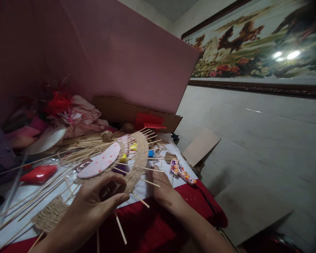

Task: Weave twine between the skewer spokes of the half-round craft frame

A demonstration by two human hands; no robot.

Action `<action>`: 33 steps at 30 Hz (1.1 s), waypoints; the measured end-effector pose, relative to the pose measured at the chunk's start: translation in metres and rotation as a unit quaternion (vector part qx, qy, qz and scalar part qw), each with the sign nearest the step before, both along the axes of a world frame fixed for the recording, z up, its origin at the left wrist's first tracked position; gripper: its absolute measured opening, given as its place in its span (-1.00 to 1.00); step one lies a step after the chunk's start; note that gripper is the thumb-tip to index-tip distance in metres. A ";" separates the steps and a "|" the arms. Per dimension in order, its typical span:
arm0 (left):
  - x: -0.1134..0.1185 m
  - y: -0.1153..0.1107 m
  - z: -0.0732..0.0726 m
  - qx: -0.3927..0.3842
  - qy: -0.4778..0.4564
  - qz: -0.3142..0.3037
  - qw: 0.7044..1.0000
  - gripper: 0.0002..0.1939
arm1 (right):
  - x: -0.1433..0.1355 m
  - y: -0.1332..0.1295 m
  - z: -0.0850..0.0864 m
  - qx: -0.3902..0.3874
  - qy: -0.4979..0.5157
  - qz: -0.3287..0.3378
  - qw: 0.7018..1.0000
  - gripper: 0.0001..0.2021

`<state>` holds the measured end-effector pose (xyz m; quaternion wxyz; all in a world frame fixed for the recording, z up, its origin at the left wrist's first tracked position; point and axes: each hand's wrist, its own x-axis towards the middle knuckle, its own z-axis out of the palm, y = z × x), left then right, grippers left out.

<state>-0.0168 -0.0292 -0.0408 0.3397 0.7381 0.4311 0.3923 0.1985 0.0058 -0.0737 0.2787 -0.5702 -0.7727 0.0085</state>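
A curved woven piece (140,160) of tan cord, with thin sticks fanning outward, is raised above the table. Its inner part is a pale pink dotted pad (101,161) edged in cord. At its lower edge is my left hand (102,196), thumb and fingers curled around the woven band near the sticks. My right hand (159,184) is behind the right side of the band, its fingers mostly hidden by the weave and sticks, so its grip cannot be made out.
Long sticks (92,146) lie across the table's left side, near a red packet (39,174) and a small woven square (49,213). A flowered cloth piece (183,173) lies at the right edge. Cardboard (116,108) stands behind.
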 end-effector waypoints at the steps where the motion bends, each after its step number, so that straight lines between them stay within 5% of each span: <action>1: -0.001 0.000 0.000 -0.001 0.000 0.001 1.000 -0.79 | 0.002 -0.001 0.004 0.000 0.013 -0.002 1.000 -0.82; 6: -0.002 0.000 0.001 0.001 0.003 -0.001 1.000 -0.77 | 0.016 -0.026 0.025 0.013 0.252 -0.089 0.963 -0.93; 12: -0.001 -0.001 0.001 -0.006 -0.021 0.016 1.000 -0.75 | -0.001 -0.090 0.013 0.188 0.600 -0.019 0.778 -0.89; 19: -0.002 -0.002 0.001 -0.020 -0.021 0.009 1.000 -0.75 | -0.040 -0.097 -0.012 0.075 0.715 0.018 0.695 -0.87; 21: -0.002 -0.001 0.001 -0.022 -0.023 0.004 0.999 -0.75 | -0.045 -0.093 -0.015 0.091 0.705 0.009 0.704 -0.86; 26: -0.002 -0.001 0.001 -0.028 -0.026 -0.008 0.999 -0.77 | -0.047 -0.089 -0.011 0.191 0.568 -0.036 0.799 -0.91; 33: -0.003 0.000 -0.001 -0.018 -0.019 0.001 1.000 -0.77 | -0.001 -0.046 -0.002 -0.067 0.512 -0.098 0.851 -0.65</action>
